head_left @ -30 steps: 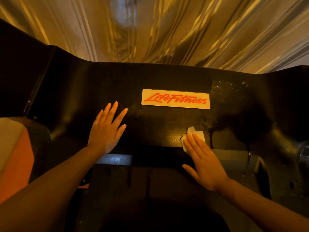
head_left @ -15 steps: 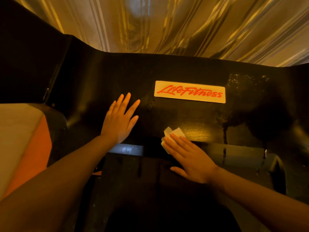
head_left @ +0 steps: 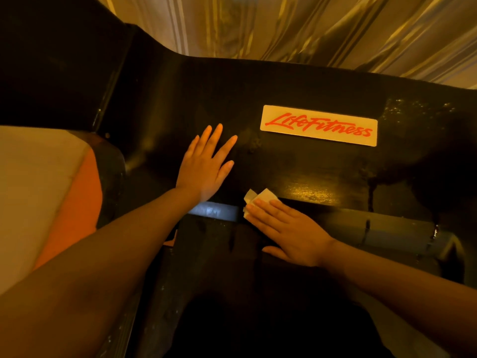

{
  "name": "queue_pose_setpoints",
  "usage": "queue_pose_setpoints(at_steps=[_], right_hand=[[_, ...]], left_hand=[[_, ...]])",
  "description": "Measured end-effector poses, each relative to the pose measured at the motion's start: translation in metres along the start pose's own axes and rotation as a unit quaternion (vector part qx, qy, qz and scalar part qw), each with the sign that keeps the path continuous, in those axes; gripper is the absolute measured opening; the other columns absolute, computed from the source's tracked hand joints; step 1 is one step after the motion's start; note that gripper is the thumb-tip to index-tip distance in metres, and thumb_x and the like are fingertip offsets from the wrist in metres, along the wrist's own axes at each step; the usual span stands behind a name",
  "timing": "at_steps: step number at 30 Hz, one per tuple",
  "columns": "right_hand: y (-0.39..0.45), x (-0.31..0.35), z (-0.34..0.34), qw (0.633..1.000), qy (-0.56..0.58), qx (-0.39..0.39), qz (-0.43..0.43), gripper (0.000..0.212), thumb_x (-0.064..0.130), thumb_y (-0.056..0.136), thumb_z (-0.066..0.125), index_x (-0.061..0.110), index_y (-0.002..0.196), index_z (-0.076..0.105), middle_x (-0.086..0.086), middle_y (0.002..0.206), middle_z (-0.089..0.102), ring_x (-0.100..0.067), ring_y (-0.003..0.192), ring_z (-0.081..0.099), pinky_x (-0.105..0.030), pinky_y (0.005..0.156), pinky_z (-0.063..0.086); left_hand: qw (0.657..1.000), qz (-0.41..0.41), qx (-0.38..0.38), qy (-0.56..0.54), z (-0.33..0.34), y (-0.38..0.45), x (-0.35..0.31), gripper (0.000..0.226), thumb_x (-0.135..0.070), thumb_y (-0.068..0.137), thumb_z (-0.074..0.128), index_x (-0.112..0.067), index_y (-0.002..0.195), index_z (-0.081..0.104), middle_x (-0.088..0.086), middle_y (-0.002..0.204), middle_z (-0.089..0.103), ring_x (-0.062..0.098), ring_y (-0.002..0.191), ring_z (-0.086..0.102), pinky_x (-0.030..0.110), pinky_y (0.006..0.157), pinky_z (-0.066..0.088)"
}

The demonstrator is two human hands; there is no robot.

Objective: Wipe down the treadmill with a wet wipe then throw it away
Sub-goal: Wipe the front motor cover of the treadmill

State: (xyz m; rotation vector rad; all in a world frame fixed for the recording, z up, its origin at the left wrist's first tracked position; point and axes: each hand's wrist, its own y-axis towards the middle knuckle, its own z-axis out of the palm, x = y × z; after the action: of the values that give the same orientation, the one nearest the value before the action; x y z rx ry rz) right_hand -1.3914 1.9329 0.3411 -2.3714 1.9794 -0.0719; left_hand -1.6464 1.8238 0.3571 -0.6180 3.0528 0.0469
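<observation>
The black treadmill hood (head_left: pixel 296 83) fills the middle of the head view, with a pale Life Fitness label (head_left: pixel 318 125) on it. A folded white wet wipe (head_left: pixel 260 196) lies at the hood's lower edge. My right hand (head_left: pixel 289 228) presses it flat with straight fingers, covering most of it. My left hand (head_left: pixel 206 164) rests flat on the hood to the left of the label, fingers spread. A wet, shiny streak (head_left: pixel 312 192) runs along the hood to the right of the wipe.
A grey strip (head_left: pixel 374 228) borders the hood's lower edge, with the dark belt area (head_left: pixel 232 293) below it. A beige and orange surface (head_left: pixel 51 189) lies at the left. Striped shiny curtain (head_left: pixel 309 27) hangs behind the treadmill. Drip marks (head_left: pixel 371 192) run down at the right.
My right hand has slid the wipe leftward along the hood's lower edge, leaving a wet streak behind. The view has shifted left; my left hand stays pressed on the hood.
</observation>
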Motion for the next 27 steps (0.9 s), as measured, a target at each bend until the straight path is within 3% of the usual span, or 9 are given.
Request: queue_pose_setpoints(at_steps=[7,13,18,23,27], right_hand=[[0.004,-0.002,-0.002,0.999,-0.018,0.002,-0.026,0.073,0.058,0.097,0.030,0.011,0.154,0.023,-0.010,0.160,0.020,-0.027,0.148,0.012,-0.041,0.119,0.005],[0.018,-0.002,-0.011,0.999,0.004,-0.014,0.033,0.078,0.060,0.097,0.029,0.009,0.155,0.018,-0.012,0.161,0.014,-0.029,0.150,0.009,-0.043,0.119,0.012],[0.035,-0.004,-0.010,0.997,-0.046,0.007,-0.064,0.077,0.059,0.097,0.031,0.008,0.153,0.023,-0.013,0.160,0.017,-0.030,0.148,0.011,-0.043,0.119,0.004],[0.048,0.001,-0.004,0.988,-0.076,0.019,-0.133,0.077,0.060,0.096,0.039,0.009,0.152,0.025,-0.011,0.157,0.009,-0.028,0.148,0.002,-0.042,0.118,-0.009],[0.046,-0.004,-0.004,0.985,-0.070,0.018,-0.154,0.076,0.058,0.095,0.042,0.010,0.152,0.028,-0.010,0.158,0.014,-0.027,0.148,0.005,-0.041,0.118,-0.005]], left_hand=[[1.000,0.001,-0.003,0.001,0.001,-0.001,-0.001,0.060,-0.050,0.100,0.013,-0.026,0.154,0.018,0.012,0.162,0.013,0.031,0.150,0.008,0.046,0.119,0.013],[1.000,0.000,-0.002,0.001,-0.001,-0.001,-0.001,0.060,-0.050,0.100,0.014,-0.025,0.154,0.019,0.012,0.162,0.014,0.031,0.149,0.009,0.046,0.119,0.013],[1.000,0.001,0.002,-0.005,-0.004,-0.002,-0.002,0.060,-0.049,0.100,0.013,-0.025,0.154,0.020,0.012,0.162,0.014,0.031,0.150,0.008,0.046,0.119,0.013],[1.000,0.003,0.000,-0.001,-0.005,-0.002,-0.002,0.060,-0.049,0.100,0.013,-0.025,0.154,0.021,0.012,0.162,0.015,0.032,0.149,0.010,0.047,0.119,0.015],[1.000,0.004,0.003,-0.003,-0.005,-0.002,-0.001,0.060,-0.049,0.100,0.013,-0.025,0.154,0.021,0.012,0.162,0.015,0.032,0.149,0.010,0.047,0.119,0.015]])
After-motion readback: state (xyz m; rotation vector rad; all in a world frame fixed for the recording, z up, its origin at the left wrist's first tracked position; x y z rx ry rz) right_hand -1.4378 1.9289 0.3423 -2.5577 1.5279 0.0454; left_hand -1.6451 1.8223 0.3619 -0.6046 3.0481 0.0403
